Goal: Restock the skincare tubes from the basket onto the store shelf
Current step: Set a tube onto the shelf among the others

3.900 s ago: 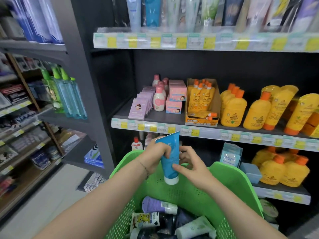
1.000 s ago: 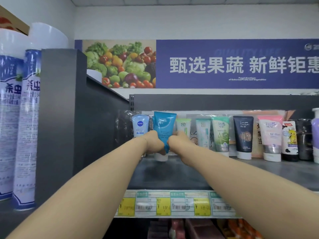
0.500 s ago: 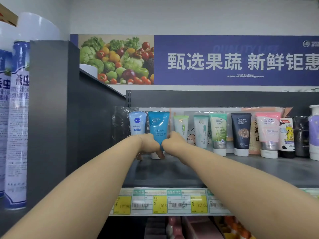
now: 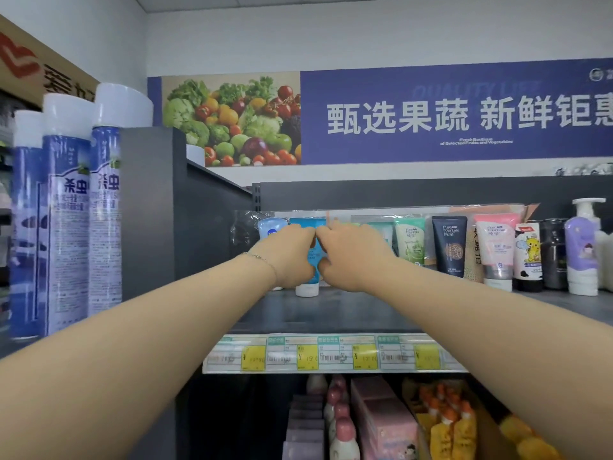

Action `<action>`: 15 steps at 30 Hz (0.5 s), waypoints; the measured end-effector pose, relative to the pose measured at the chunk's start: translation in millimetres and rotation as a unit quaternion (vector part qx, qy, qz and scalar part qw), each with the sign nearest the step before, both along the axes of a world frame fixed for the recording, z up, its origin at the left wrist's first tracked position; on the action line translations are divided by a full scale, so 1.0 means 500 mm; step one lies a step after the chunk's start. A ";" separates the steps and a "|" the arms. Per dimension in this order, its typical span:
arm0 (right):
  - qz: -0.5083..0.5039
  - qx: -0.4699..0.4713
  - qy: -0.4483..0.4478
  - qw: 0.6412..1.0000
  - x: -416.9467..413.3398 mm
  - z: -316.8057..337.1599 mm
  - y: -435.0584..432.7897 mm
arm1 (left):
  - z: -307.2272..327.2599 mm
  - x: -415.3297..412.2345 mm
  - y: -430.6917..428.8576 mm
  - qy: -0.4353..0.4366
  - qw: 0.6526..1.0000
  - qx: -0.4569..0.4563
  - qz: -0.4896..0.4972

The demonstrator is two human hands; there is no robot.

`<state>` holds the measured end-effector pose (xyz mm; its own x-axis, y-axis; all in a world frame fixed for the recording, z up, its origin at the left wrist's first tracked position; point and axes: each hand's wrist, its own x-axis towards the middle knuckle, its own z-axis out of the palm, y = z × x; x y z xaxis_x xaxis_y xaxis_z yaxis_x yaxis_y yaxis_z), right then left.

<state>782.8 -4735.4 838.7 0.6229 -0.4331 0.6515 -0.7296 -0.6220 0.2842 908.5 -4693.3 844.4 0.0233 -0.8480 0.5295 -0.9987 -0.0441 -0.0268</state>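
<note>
Left hand (image 4: 292,257) and right hand (image 4: 351,257) gripped the blue tube (image 4: 306,288) between them, cap down on the shelf (image 4: 331,310); only letting go remained.

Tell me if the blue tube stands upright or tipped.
Upright: the blue tube stands on its white cap on the shelf, with the left hand and right hand at its sides.

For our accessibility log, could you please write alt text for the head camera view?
A person reaches to a dark store shelf, where the left hand grips an upright blue tube and the right hand touches its other side. More skincare tubes stand in a row to the right.
</note>
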 end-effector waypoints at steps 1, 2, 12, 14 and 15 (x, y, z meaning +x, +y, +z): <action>0.007 -0.010 0.001 1.000 -0.009 0.001 0.012 | -0.002 -0.007 0.015 -0.024 1.000 -0.017 0.006; 0.015 -0.017 0.000 1.000 -0.019 0.001 0.023 | -0.005 -0.017 0.032 -0.050 0.998 -0.030 0.015; 0.076 -0.075 0.023 0.994 -0.138 -0.062 0.148 | -0.092 -0.111 0.166 -0.165 0.980 -0.110 0.014; 0.084 -0.066 0.036 0.994 -0.168 -0.089 0.165 | -0.118 -0.131 0.187 -0.161 0.982 -0.100 -0.011; 0.090 -0.060 0.042 0.993 -0.182 -0.102 0.170 | -0.133 -0.140 0.194 -0.157 0.983 -0.095 -0.020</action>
<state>691.6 -4650.2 787.5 0.7376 -0.2330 0.6338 -0.5808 -0.6978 0.4193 838.6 -4596.5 777.8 -0.1976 -0.7307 0.6535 -0.9434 -0.0393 -0.3292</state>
